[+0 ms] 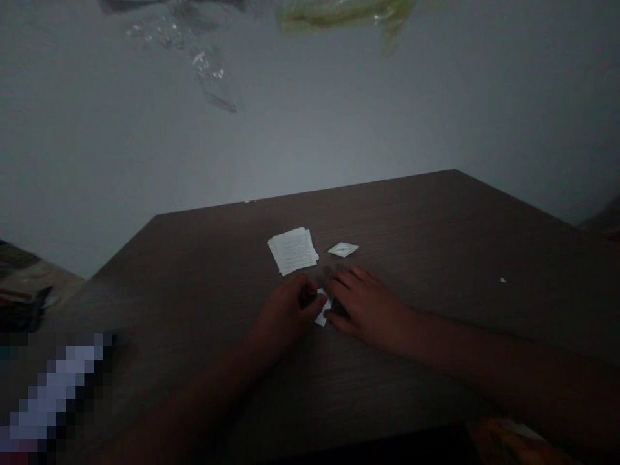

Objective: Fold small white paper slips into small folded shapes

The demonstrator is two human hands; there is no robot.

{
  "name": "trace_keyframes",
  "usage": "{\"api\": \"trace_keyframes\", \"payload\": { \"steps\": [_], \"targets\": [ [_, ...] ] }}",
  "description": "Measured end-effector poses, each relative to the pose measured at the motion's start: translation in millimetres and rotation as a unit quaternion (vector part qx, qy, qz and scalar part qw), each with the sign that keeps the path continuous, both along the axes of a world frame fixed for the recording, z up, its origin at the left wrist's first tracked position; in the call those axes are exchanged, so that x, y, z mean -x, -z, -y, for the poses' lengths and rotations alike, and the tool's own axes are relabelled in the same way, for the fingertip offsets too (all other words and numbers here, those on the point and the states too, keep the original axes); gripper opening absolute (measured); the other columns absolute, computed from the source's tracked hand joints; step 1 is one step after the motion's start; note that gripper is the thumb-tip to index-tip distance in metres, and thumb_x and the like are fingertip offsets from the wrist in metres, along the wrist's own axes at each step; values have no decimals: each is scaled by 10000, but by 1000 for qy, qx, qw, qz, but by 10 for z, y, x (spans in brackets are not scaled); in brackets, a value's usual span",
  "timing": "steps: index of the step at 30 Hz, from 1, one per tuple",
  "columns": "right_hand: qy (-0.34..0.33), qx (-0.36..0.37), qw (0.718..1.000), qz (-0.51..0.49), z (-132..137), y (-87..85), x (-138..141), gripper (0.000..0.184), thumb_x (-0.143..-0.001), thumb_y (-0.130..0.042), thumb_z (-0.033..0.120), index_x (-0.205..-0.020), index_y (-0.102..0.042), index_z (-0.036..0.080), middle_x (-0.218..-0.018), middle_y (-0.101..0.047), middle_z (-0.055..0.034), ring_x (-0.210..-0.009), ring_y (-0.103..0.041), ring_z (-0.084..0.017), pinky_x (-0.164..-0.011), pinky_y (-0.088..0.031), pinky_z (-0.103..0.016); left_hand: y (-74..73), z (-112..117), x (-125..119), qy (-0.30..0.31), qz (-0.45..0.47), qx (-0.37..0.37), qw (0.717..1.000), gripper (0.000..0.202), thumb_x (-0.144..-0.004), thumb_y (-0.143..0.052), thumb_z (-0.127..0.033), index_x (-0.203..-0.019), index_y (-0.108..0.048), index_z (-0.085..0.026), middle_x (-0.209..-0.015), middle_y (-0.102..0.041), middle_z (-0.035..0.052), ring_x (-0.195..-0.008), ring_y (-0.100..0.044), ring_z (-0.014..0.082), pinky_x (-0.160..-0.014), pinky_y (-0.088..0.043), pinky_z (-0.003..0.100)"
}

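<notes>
Atop the table (387,213), hands (283,313) curled around paper (320,316)

Narrowing from bare left forearm (184,400) and right forearm (504,355) into left hand (283,313) and right hand (371,310), slim fingers (347,279) tapering under dim shadow.

Dark wood table (387,219) | stack of printed paper slips (292,250) | folded paper diamond (343,249) | white paper piece (320,318) | tiny white scrap (502,279)

Paper sheets (293,250) matt white; dark wood-grain tabletop (387,219), seemingly laminate.
</notes>
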State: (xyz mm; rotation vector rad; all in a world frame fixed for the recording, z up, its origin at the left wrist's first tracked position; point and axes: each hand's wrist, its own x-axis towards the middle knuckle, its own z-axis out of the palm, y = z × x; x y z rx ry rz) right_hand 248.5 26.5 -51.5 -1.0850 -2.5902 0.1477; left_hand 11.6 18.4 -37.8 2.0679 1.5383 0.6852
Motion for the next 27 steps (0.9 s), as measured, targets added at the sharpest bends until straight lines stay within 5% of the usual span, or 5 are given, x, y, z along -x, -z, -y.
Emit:
{"api": "trace_keyframes", "payload": {
  "steps": [6,11,16,27],
  "targets": [
    [-2,-17,1000,-23,8,-12,11,303,-1166,-835,356,-1417,-838,187,-1356,-834,-194,-1308,-735,-432,-1075,-663,-623,-116,44,-98,-13,4,21,1000,93,-1048,-733,-185,-1002,-725,-265,-950,-809,-4,-873,-775,236,-908,-681,393],
    [-16,-33,997,-72,-10,-74,-37,141,-1198,-747,263,-1276,-859,225,-1235,-828,-151,-1246,-725,-392,-1066,-636,-585,-152,86,-68,49,-4,-56,997,111,-1071,-697,-156,-1051,-740,-255,-1087,-829,43,-1035,-814,282,-997,-686,425],
    [-35,-20,993,-107,-77,-40,-98,138,-1207,-731,226,-1120,-839,218,-1132,-801,-112,-1159,-722,-334,-1051,-597,-519,-115,67,-14,120,3,-89,989,130,-1113,-675,-144,-1086,-732,-257,-1144,-828,60,-1082,-807,273,-1029,-685,419],
    [-32,56,994,-83,-232,51,-105,161,-1177,-793,205,-1017,-796,215,-1029,-777,-67,-1032,-703,-277,-1000,-547,-450,37,-36,34,135,32,-64,988,127,-1102,-692,-131,-1100,-744,-247,-1142,-829,52,-1081,-815,270,-1048,-691,413]
  ]
}}
